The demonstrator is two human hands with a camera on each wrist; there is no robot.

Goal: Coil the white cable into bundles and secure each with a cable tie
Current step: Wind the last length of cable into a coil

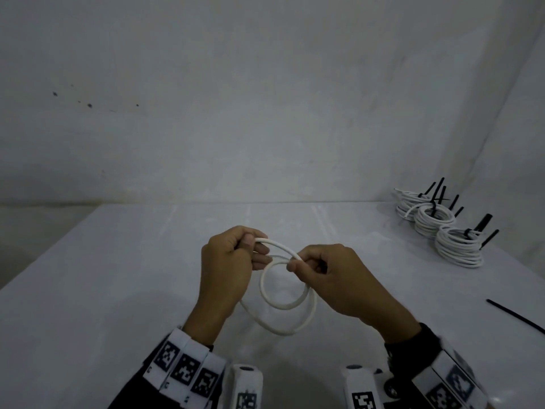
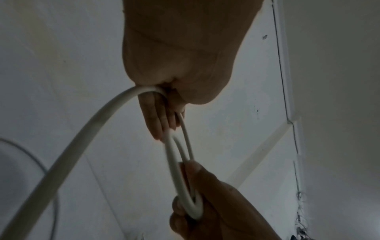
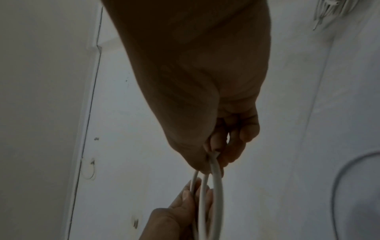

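A white cable (image 1: 281,305) hangs in two loops between my hands above the white table (image 1: 118,276). My left hand (image 1: 233,255) pinches the cable near its free end, fingers curled round it; the left wrist view shows the cable (image 2: 82,138) running out from under those fingers (image 2: 156,116). My right hand (image 1: 312,265) grips the place where the loops cross, thumb and fingers closed on the strands. In the right wrist view the cable (image 3: 216,186) drops from the right fingers (image 3: 230,146) toward the left hand (image 3: 185,206).
Several finished white coils with black cable ties (image 1: 436,222) are piled at the back right of the table. One loose black cable tie (image 1: 514,315) lies at the right edge. A white wall (image 1: 265,98) stands behind the table.
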